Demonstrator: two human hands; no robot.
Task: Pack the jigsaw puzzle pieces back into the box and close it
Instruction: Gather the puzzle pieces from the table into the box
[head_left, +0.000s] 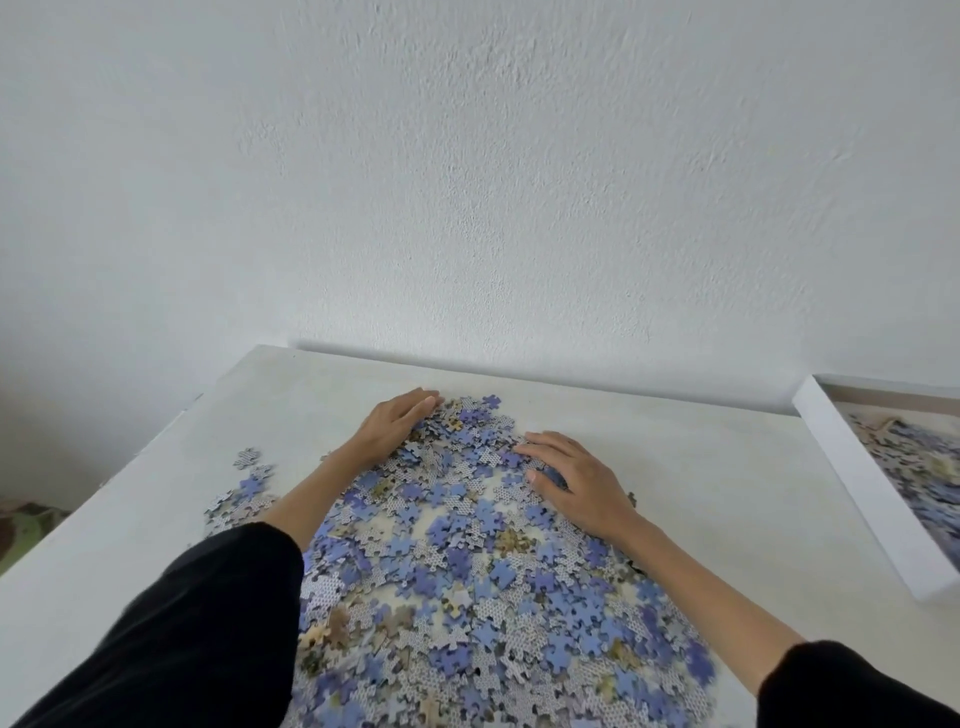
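At the far left, a green patterned fabric (26, 519) shows below the surface's (701, 467) left edge, which runs diagonally toward the wall (467, 182). A broad bare strip lies inside that edge. A small cluster of stray pieces (250, 480) sits there, a little apart from the main heap. The left hand (395, 423) reaches out of a black sleeve (197, 623) to the heap's far-left margin. Its fingers (423, 402) are straight and held together, laid against the outer pieces like a wall, gripping nothing. The jigsaw puzzle pieces (467, 571) spread in one wide, loose heap from there down to the near edge, blue faces and grey patterned backs mixed. Behind them a bare band runs along the surface's back edge, where it meets the wall. The right hand (571, 478) lies palm down on the heap's far-right part. Its fingers (540, 441) are extended and slightly fanned, pressing on pieces without closing round any. Right of it is an open stretch of surface, then the white box (857, 483), lying at an angle and cut off by the frame. It is open, with pieces (924, 467) already inside, and stands well apart from the heap.
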